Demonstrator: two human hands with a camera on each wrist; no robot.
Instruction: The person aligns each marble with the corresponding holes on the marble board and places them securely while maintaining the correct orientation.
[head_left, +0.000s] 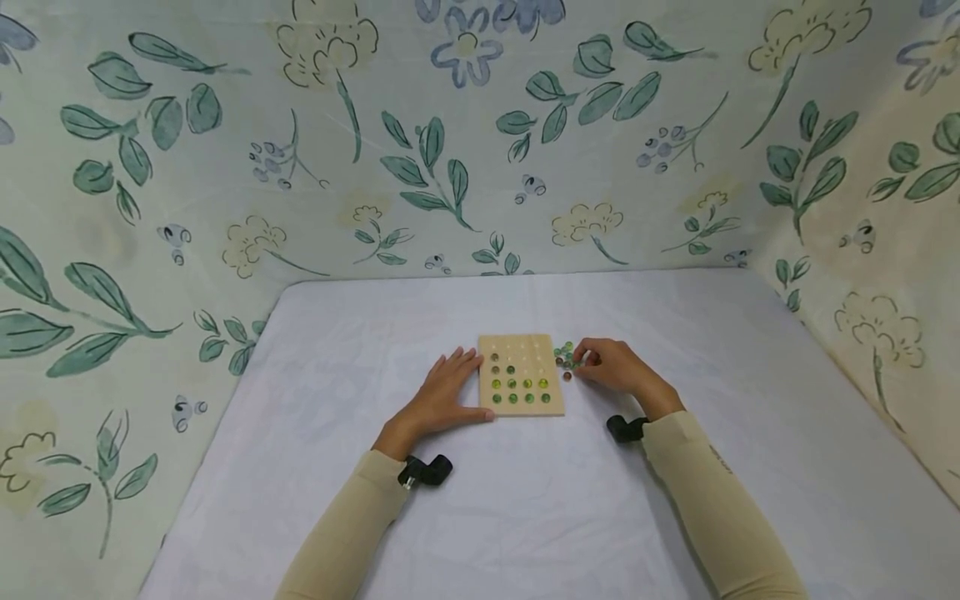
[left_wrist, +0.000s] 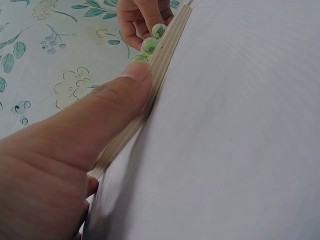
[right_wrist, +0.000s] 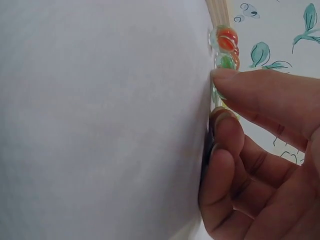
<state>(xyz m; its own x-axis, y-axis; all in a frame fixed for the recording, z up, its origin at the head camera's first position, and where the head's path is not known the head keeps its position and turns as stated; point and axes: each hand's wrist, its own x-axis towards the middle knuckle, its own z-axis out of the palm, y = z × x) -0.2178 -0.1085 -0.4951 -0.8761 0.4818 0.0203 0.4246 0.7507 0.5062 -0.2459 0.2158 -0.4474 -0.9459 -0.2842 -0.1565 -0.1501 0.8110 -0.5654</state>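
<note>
A wooden board (head_left: 521, 375) lies flat near the middle of a white table (head_left: 525, 500), its near edge facing the person. Its three nearest rows of holes carry marbles, mostly green; the far rows look bare.

The left hand (head_left: 442, 398) rests flat against the board's left edge, fingers straight and relaxed, holding nothing. In the left wrist view the thumb (left_wrist: 115, 95) presses along the board's layered side (left_wrist: 165, 55).

A small pile of marbles (head_left: 566, 357) sits on the cloth just beside the board's right edge, toward its far corner; one brownish marble (head_left: 567, 377) lies slightly apart, nearer the person. The right hand (head_left: 615, 367) is at this pile, fingers curled with tips touching the marbles. In the right wrist view a fingertip (right_wrist: 235, 80) bears on a green marble (right_wrist: 226, 61), with an orange one (right_wrist: 226, 38) just beyond it; whether a marble is actually pinched I cannot tell.

Bare cloth spreads wide all round the board and hands, well short of the table's edges. Flowered fabric walls (head_left: 450, 150) close the back and both sides.
</note>
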